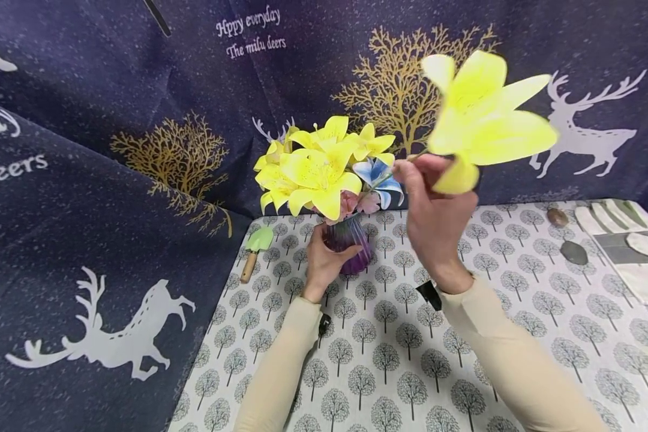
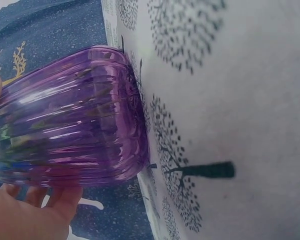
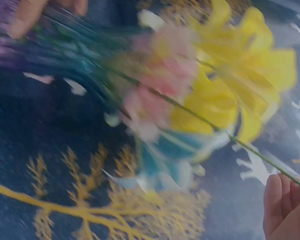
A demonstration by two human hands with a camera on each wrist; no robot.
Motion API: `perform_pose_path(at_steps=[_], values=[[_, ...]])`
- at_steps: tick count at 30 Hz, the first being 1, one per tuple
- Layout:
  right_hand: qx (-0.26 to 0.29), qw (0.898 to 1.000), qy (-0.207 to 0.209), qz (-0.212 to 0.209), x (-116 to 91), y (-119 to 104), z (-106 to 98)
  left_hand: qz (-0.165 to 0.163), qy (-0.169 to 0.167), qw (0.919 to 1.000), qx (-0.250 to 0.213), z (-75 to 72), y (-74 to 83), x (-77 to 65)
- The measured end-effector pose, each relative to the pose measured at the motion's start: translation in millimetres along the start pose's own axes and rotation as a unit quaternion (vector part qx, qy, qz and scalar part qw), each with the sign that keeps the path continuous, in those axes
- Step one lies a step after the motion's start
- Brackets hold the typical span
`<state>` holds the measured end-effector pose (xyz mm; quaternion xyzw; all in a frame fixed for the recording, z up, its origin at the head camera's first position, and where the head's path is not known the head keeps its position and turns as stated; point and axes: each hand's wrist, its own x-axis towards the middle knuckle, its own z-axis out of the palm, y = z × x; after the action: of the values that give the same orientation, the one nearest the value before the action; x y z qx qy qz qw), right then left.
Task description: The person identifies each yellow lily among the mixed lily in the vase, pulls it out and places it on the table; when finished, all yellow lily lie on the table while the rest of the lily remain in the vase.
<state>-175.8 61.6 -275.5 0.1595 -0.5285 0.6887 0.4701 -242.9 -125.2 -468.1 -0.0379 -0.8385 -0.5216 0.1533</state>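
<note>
A ribbed glass vase, purple at its base and bluish above, stands on the table. My left hand grips it round the side, as the left wrist view shows with the purple vase wall. Several yellow lilies, a blue lily and pink flowers fill its mouth. My right hand, raised to the right of the vase, pinches the green stem of another yellow lily. That stem slants across the bouquet towards the vase mouth; whether its tip is inside I cannot tell.
A small green trowel with a wooden handle lies left of the vase. Two stones and a pair of grey-and-white gloves lie at the right. A dark cloth with deer hangs behind the tree-print tablecloth.
</note>
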Motion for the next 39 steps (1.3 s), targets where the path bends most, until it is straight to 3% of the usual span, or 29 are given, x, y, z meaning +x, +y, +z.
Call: perform_pose_path(at_steps=[5, 9, 13, 22, 25, 28, 32, 35, 39], values=[[0.037, 0.997, 0.058, -0.028, 21, -18, -11, 0.001, 0.000, 1.0000, -0.010, 3.0, -0.5, 0.3], [0.087, 0.989, 0.114, -0.037, 37, -37, -20, -0.001, -0.005, 0.9999, -0.009, 3.9, -0.2, 0.8], [0.109, 0.981, 0.159, -0.021, 49, -53, -31, -0.005, -0.006, 0.9999, -0.012, 2.3, -1.0, 0.9], [0.105, 0.974, 0.200, 0.024, 72, -60, -72, -0.029, -0.007, 0.9994, -0.016, 0.0, -3.8, -2.1], [0.112, 0.975, 0.188, 0.034, 78, -54, -96, -0.026, -0.010, 0.9994, -0.018, 1.4, -4.4, -2.2], [0.106, 0.982, 0.144, 0.060, 82, -42, -125, -0.019, -0.006, 0.9996, -0.022, 2.4, -4.5, -1.4], [0.084, 0.984, 0.072, 0.138, 85, -22, -168, -0.008, -0.001, 0.9995, -0.031, 2.5, -2.3, 0.4], [0.055, 0.974, 0.015, 0.219, 87, -7, -198, -0.004, -0.002, 0.9994, -0.035, 1.9, -0.4, 1.3], [-0.001, 0.947, -0.064, 0.315, 89, 17, -232, -0.010, -0.003, 0.9992, -0.037, 1.8, -0.2, 0.9]])
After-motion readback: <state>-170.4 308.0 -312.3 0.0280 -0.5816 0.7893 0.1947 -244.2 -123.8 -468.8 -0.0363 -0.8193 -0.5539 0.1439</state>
